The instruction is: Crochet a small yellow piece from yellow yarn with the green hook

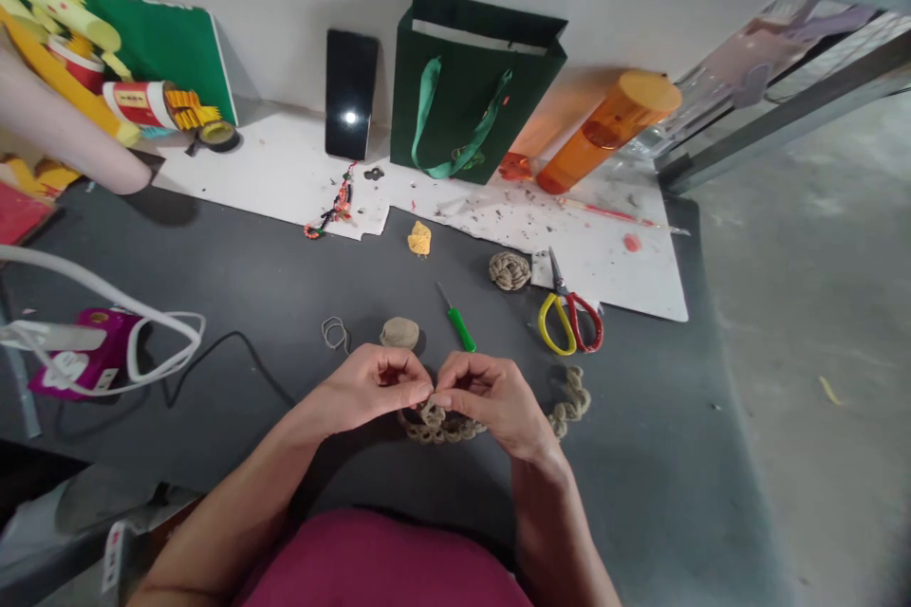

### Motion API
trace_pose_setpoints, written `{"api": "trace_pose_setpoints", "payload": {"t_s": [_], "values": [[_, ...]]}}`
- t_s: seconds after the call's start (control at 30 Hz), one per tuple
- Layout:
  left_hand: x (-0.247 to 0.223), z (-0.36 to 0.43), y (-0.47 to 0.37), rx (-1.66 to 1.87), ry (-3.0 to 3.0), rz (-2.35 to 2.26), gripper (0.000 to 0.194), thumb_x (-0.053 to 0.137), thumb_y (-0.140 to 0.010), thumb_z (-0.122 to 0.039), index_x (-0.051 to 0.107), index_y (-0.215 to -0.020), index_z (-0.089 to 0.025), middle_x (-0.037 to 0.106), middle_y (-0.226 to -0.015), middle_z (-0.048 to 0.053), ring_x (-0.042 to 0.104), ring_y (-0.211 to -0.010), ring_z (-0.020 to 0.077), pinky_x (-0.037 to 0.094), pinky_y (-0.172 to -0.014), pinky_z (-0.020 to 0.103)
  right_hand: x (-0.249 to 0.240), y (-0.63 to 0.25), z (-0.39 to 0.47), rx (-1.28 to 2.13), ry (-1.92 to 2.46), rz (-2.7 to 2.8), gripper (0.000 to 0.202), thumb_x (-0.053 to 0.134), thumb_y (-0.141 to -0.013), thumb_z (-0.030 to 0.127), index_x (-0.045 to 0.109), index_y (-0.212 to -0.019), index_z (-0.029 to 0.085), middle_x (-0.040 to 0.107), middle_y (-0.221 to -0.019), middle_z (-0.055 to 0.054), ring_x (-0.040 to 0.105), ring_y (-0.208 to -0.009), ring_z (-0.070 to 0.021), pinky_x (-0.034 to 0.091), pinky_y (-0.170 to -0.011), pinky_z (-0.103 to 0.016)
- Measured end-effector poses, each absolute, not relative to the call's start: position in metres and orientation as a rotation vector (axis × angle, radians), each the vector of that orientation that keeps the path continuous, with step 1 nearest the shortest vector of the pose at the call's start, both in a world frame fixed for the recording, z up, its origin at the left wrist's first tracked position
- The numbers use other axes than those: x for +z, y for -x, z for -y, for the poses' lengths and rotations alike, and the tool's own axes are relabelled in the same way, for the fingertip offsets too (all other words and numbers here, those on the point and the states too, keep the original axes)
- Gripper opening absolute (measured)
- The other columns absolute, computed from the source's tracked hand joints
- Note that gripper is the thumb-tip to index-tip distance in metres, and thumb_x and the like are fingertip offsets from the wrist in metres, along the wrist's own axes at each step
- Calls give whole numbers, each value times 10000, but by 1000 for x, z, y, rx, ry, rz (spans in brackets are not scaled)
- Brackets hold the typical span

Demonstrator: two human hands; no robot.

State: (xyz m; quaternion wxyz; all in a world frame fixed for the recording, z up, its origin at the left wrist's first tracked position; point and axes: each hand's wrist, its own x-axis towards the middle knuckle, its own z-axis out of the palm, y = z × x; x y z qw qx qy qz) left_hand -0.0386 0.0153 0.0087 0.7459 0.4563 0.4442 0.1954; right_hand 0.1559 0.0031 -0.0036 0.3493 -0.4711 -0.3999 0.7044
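My left hand (388, 386) and my right hand (491, 398) meet over the dark table, thumbs and fingertips pinched together on a beige knotted cord (445, 429). The braided length hangs below my fingers and passes behind my right wrist, with a thick looped part (571, 401) lying to the right. Just beyond my left hand is a round beige bundle (399, 333), beside a thin loop of string (334, 334). A green-handled tool (461, 327) lies beyond my right hand. Farther back are a coiled cord knot (510, 271) and scissors (569, 318) with yellow and red handles.
Along the back stand a dark phone (351, 95), a green paper bag (474, 85) and an orange cylinder (604, 133). White cables (171, 327) and a purple box (89, 351) lie at the left. The table (661, 455) ends at the right above a grey floor.
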Motion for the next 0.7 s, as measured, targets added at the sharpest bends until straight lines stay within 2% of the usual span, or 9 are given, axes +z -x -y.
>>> {"api": "trace_pose_setpoints", "payload": {"t_s": [0.2, 0.5, 0.63, 0.7], "values": [[8, -13, 34, 456, -974, -1008, 238, 712, -744, -377, 593, -673, -184, 512, -627, -42, 459, -606, 107, 369, -615, 260, -2, -156, -3, 1789, 1200, 1031, 271, 950, -585, 358, 734, -625, 198, 670, -607, 12, 580, -578, -110, 472, -559, -224], [5, -12, 32, 507, -940, -1003, 291, 707, -764, -440, 599, -680, -183, 535, -634, -33, 483, -627, 115, 395, -634, 265, -7, -152, -3, 1712, 1204, 1046, 355, 890, -659, 508, 725, -658, 194, 655, -608, 6, 579, -550, -116, 500, -555, -243], [6, -13, 30, 546, -922, -1003, 302, 707, -758, -455, 596, -676, -187, 544, -640, -27, 480, -634, 119, 396, -638, 271, -7, -153, -1, 1661, 1206, 1055, 396, 783, -767, 589, 748, -812, 197, 706, -679, -26, 630, -593, -140, 540, -601, -272], [7, -13, 29, 570, -909, -994, 298, 707, -750, -450, 590, -673, -188, 537, -635, -31, 471, -627, 117, 395, -639, 273, -5, -154, 0, 1660, 1217, 1092, 384, 812, -745, 563, 741, -863, 205, 725, -725, -33, 654, -634, -151, 554, -632, -279]]}}
